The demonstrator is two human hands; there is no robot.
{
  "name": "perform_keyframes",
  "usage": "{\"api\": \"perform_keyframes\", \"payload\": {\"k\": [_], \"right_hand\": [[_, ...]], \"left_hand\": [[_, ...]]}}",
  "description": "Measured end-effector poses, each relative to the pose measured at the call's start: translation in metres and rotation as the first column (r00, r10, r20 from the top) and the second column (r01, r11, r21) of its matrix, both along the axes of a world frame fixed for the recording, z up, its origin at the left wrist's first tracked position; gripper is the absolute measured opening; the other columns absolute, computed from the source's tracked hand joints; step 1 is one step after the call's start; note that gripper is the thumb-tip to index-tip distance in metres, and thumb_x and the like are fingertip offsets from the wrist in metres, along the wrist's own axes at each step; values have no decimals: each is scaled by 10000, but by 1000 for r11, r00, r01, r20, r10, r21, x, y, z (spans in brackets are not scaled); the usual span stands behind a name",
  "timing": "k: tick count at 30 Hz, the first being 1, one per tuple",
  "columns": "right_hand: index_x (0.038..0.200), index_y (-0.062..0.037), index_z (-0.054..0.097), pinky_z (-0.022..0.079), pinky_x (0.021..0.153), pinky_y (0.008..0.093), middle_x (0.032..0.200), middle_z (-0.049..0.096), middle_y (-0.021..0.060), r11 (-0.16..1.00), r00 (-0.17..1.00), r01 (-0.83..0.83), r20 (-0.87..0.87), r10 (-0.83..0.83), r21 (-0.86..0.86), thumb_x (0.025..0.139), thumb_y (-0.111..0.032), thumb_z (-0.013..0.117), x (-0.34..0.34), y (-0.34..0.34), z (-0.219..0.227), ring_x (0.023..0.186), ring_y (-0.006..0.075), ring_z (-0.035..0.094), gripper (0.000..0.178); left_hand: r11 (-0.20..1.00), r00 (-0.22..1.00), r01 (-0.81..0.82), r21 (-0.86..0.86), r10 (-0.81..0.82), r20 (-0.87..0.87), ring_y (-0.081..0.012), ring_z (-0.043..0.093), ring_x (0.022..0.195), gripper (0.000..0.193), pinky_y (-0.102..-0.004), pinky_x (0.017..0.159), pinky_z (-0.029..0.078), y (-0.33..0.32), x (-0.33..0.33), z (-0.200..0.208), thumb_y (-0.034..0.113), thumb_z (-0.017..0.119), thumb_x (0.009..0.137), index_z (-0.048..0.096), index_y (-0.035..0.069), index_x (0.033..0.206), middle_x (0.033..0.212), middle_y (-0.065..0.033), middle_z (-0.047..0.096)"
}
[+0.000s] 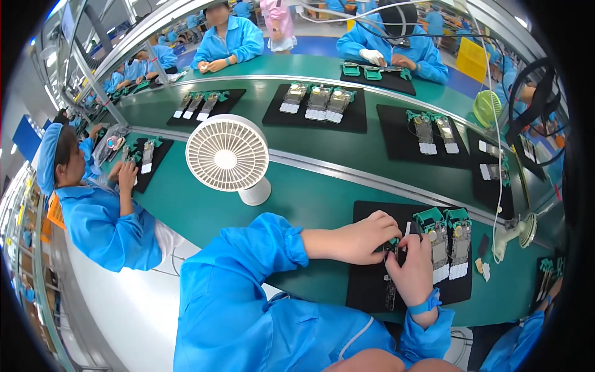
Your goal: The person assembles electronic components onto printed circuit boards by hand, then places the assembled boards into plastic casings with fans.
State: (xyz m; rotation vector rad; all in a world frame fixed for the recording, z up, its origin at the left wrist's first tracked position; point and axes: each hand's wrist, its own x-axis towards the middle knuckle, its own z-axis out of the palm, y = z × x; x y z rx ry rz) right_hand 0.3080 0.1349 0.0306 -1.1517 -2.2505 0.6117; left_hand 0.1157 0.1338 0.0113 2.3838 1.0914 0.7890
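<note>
My left hand (370, 239) and my right hand (412, 268) meet over a black mat (359, 282), fingers closed around the upper end of a dark circuit board (390, 292). A small green part shows between the fingertips, mostly covered by them. The board's lower end sticks out below, beside my right palm. Just right of my right hand, two more circuit boards lie side by side on the mat. The nearer board (439, 249) and the outer board (459, 249) each have a green plastic piece at the top and white pads at the bottom.
A white desk fan (228, 155) stands left of my mat; a smaller fan (527, 230) is at the right. Beyond a metal rail, black mats (356, 118) carry several boards. A co-worker (99, 192) sits at left, others across. Pale scraps (483, 269) lie by my mat.
</note>
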Motion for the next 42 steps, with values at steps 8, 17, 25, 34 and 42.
{"api": "perform_keyframes", "payload": {"k": [8,17,25,34,42], "right_hand": [[911,-33,484,435,745,472,962,483,200,995,998,42,38,-46,94,752,-94,675,4,3,1,911,400,513,255],[1239,-34,526,492,731,375,1026,568,190,983,967,-173,-179,182,66,848,45,536,37,29,14,864,357,600,399],[1063,-30,599,432,596,405,800,579,144,958,930,-244,-243,275,149,769,37,607,43,13,-14,691,326,550,302],[1049,-80,644,465,663,377,893,552,118,937,926,-286,-196,324,199,796,13,651,43,29,-17,789,307,556,269],[1029,-57,602,480,719,410,927,558,141,938,970,-153,-134,202,311,774,58,606,36,27,-36,830,336,565,280]], "left_hand": [[995,996,53,85,-59,66,-327,481,1011,307,-400,874,447,11,13,-6,118,690,728,567,19,991,1017,-122,559],[980,992,-9,201,-17,127,-327,499,861,323,-396,788,446,21,17,-14,137,654,656,592,35,957,898,-112,555],[961,987,-11,276,-34,157,-326,509,871,320,-394,809,448,12,30,-15,144,666,658,595,34,949,909,-104,563],[975,987,-106,194,81,137,-313,534,889,290,-381,802,456,16,31,-19,121,676,657,597,50,927,923,-88,598],[983,989,-112,144,95,117,-319,530,900,287,-388,804,471,18,36,-24,117,674,661,601,49,930,919,-81,597]]}}
